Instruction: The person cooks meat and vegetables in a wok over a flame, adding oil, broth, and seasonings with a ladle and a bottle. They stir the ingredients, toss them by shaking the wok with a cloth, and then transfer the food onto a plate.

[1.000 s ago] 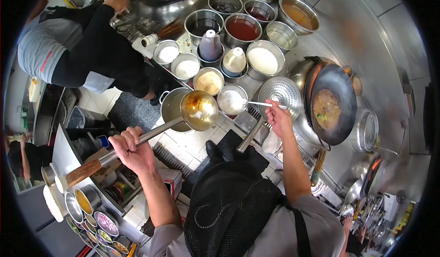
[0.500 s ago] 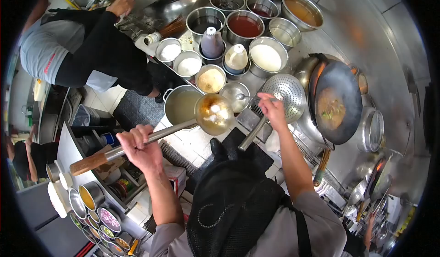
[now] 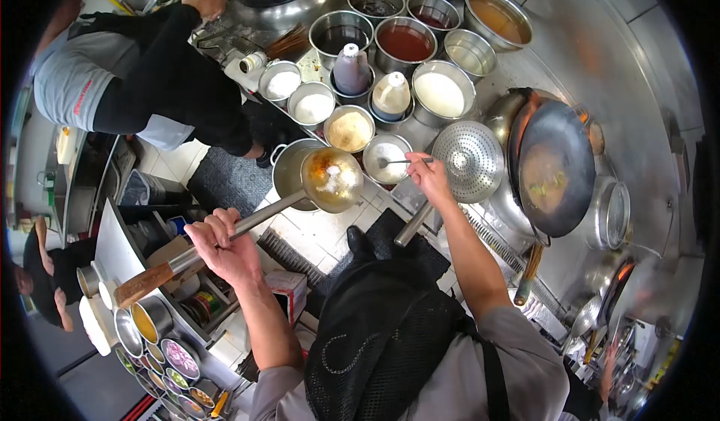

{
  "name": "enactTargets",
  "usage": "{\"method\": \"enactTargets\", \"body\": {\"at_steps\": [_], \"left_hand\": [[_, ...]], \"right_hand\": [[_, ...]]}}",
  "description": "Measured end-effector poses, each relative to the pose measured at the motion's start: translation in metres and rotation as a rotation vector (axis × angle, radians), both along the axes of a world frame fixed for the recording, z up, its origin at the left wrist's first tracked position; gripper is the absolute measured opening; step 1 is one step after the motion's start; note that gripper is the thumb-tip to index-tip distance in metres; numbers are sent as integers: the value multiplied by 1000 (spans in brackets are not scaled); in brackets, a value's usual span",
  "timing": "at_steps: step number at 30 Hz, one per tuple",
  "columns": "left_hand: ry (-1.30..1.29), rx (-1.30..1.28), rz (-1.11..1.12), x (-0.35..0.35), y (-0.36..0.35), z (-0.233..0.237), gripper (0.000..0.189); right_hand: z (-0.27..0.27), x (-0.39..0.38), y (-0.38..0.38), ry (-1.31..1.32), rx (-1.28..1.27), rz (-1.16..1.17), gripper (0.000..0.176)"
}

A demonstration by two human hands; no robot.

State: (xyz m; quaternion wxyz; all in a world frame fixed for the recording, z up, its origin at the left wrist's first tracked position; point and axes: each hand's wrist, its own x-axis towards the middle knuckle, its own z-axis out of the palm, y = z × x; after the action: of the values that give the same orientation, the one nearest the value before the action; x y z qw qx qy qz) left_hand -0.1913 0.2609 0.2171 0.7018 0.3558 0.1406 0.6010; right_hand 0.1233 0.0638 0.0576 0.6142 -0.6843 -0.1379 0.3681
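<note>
My left hand [image 3: 223, 245] is wrapped round the handle of a large ladle [image 3: 311, 193], whose lower end is wooden. The ladle's bowl holds golden-brown liquid with white clumps, and it overlaps a two-handled pot [image 3: 289, 164] below. Pinched in my right hand [image 3: 429, 179] is a small spoon [image 3: 396, 161]. The spoon's tip is over a metal bowl of white seasoning [image 3: 388, 148], inside its rim in this view. A perforated strainer [image 3: 469, 162] lies just right of my right hand, its handle pointing toward me.
On the right, a wok [image 3: 553, 169] with broth and greens tilts over a lit burner. Sauce pots [image 3: 405, 40] and two squeeze bottles [image 3: 351, 70] crowd the back counter. A co-worker [image 3: 142, 76] stands at the upper left. Ingredient tins [image 3: 180, 357] fill the lower left.
The ladle's bowl has moved left and slightly up, further over the pot. My right hand and the small spoon have shifted left across the seasoning bowl.
</note>
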Motion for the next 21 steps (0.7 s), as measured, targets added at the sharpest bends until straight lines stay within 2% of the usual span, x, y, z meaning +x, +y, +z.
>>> {"method": "enactTargets", "body": {"at_steps": [7, 10, 12, 14, 16, 17, 18, 20, 21], "left_hand": [[8, 25, -4, 10, 5, 0, 47], [26, 21, 19, 19, 4, 2, 47], [0, -16, -49, 25, 2, 2, 46], [-3, -37, -15, 31, 2, 5, 47], [-44, -67, -32, 30, 2, 12, 49], [-43, -86, -34, 30, 2, 16, 49], [-47, -81, -33, 31, 1, 23, 48], [-94, -77, -32, 38, -3, 36, 47], [-102, -37, -48, 44, -8, 42, 46]], "right_hand": [[41, 0, -22, 159, 74, -64, 30], [63, 5, -31, 224, 202, -53, 32], [50, 15, -39, 57, 193, -105, 32], [40, 21, -36, 39, 167, -107, 37], [42, 1, -29, 41, -27, -102, 50], [43, -4, -28, -81, -172, -77, 66], [51, -5, -32, -95, -175, -110, 66], [78, -10, -55, -591, -407, -138, 68], [100, -11, -65, -564, -381, -145, 60]]}}
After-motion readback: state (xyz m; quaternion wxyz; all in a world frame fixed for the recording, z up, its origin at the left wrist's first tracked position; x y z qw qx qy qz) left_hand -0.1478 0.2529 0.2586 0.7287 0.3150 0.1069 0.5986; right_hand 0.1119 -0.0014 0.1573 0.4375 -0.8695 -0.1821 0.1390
